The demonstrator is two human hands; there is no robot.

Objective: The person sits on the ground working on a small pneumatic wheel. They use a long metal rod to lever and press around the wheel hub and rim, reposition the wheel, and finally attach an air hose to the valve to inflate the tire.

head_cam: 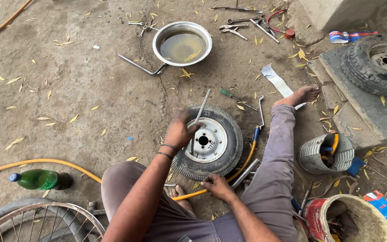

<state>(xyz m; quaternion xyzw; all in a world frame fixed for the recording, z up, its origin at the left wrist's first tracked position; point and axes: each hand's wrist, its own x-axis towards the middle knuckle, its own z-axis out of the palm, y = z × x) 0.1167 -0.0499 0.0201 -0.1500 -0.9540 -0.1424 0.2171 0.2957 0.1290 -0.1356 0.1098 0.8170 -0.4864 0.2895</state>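
A small black tyre on a white rim (209, 141) lies flat on the dirt ground between my legs. My left hand (180, 130) is closed around a metal tyre lever (200, 112) whose lower end is wedged at the rim's left edge. My right hand (218, 184) rests at the tyre's near edge, pinching something small that I cannot make out, close to a yellow air hose (247, 159) that runs under the tyre.
A metal basin of murky water (182, 45) sits ahead, with wrenches and pliers (234, 29) scattered behind it. A green-handled screwdriver (229, 95) lies near. A second wheel (379, 62) rests right. Tool buckets (328, 154) stand right; a green bottle (39, 179) and bicycle wheel (36, 224) lie left.
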